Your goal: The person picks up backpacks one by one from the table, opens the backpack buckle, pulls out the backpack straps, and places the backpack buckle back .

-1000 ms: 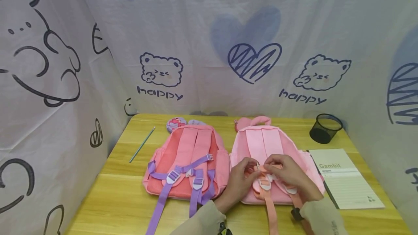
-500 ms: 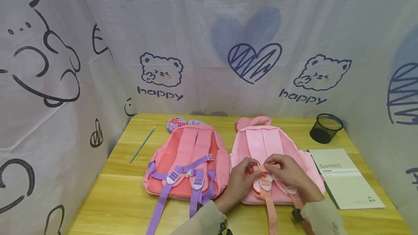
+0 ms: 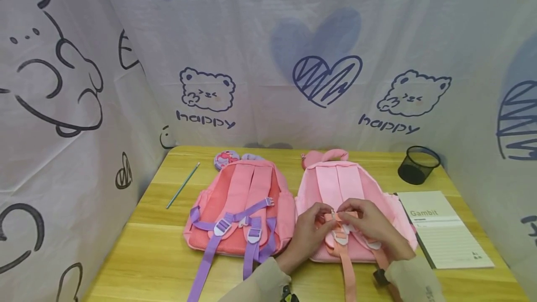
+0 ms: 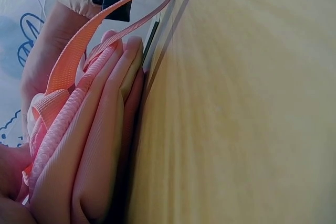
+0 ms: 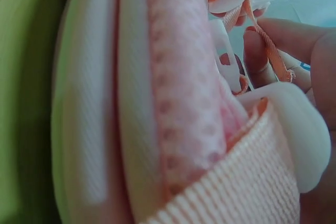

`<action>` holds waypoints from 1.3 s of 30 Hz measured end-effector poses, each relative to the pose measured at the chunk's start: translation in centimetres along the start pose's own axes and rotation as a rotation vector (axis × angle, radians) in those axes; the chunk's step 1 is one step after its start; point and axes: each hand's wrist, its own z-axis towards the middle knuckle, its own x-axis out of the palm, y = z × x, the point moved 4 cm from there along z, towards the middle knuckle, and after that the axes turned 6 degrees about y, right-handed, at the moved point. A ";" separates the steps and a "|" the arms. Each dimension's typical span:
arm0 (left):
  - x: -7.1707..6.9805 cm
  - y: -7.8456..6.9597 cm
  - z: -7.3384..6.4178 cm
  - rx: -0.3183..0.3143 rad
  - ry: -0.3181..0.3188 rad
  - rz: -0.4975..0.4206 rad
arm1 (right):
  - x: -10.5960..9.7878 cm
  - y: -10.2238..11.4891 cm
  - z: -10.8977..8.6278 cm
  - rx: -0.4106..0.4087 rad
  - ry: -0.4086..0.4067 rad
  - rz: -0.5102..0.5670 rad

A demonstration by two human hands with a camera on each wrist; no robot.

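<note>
A light pink backpack lies on the table with its straps facing up. Over its lower part, my left hand pinches an orange webbing strap beside a small white buckle piece. From the other side, my right hand pinches the same orange webbing close to the left fingertips. In the right wrist view a frayed strap end shows between the right fingers, near a white plastic buckle. How the buckle parts sit together is partly hidden by fingers. Orange strap tails hang toward the front.
Left of it lies a coral backpack with purple straps. A pencil is at the far left. A black mesh pen cup and a notebook stand and lie at right. Printed curtains enclose the table.
The right fingertips have shifted very slightly left along the orange strap, toward the left hand. The left hand keeps its place, and both backpacks lie as before.
</note>
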 end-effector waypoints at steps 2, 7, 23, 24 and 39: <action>0.0 0.1 0.0 0.002 -0.003 0.003 | -0.1 0.1 -0.1 -0.002 -0.008 0.000; 0.0 0.1 -0.1 0.012 -0.011 0.005 | -0.3 0.6 -0.5 -0.024 -0.041 -0.011; 0.1 -0.1 -0.1 0.027 0.012 -0.006 | 0.0 0.7 -0.8 -0.061 0.010 -0.063; 0.1 -0.1 -0.1 0.031 0.012 0.005 | 0.0 0.8 -0.9 -0.060 0.013 -0.064; 0.3 0.1 0.0 0.040 0.036 0.008 | -0.2 0.9 -1.1 -0.044 0.012 -0.114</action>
